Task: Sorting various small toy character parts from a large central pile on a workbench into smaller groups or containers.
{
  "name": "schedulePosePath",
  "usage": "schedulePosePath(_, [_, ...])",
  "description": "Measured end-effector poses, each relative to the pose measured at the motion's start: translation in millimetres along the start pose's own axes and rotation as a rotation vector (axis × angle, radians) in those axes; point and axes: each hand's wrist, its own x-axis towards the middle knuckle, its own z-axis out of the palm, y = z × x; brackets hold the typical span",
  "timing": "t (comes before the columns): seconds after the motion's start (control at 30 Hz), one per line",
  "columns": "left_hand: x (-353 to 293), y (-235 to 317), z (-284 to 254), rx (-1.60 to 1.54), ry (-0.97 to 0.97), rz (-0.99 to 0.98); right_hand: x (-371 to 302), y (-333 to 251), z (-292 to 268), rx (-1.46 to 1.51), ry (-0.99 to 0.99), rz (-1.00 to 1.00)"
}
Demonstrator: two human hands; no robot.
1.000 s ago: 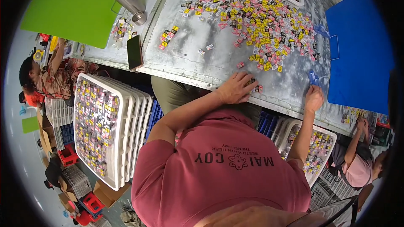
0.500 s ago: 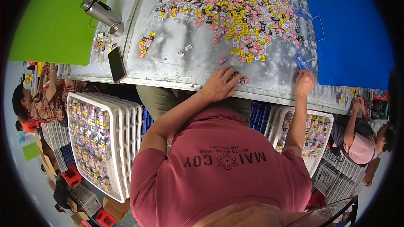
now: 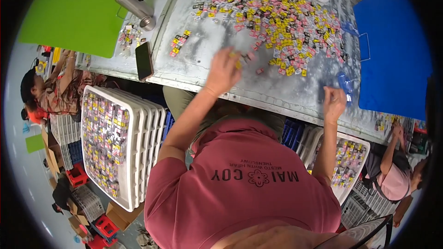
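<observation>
My left hand is over the metal-topped table, smeared by motion, its fingers curled around a few small coloured pieces. Others, blurred pink and dark, show just beside its fingertips. My right hand is close to the table's front edge, thumb and fingers pinched together; anything between them is too small to make out. Beyond it lies a clear blue plastic item, apart from the fingers. A large spread of small pink, yellow, black and white pieces covers the far part of the table.
A short row of pieces lies at left, near a phone and a steel flask. Green and blue panels flank the table. Stacked white trays stand beside me. Co-workers sit at both sides.
My left hand has lifted off the front edge and moved left and away, with small pieces. My right hand has come off the blue plastic item. The view has shifted slightly.
</observation>
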Motion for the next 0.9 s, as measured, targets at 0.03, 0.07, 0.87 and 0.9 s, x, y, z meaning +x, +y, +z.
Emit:
schedulePosePath(0.03, [0.5, -21.9, -8.1, 0.076, 0.058, -0.036, -3.7, -15.1, -0.1, 0.050, -0.058, -0.073])
schedulePosePath(0.07, [-1.0, -46.0, -16.2, 0.152, 0.115, -0.069, -7.4, -29.9, 0.9, 0.099, -0.115, -0.145])
schedulePosePath(0.87, [-27.5, -176.8, -57.5, 0.564, -0.132, -0.363, -49.3, -143.1, 30.8, 0.545, -0.450, -0.476])
schedulePosePath(0.9, [-26.5, -174.0, -56.0, 0.586, -0.127, -0.342, -50.5, -142.3, 30.8, 0.544, -0.451, -0.470])
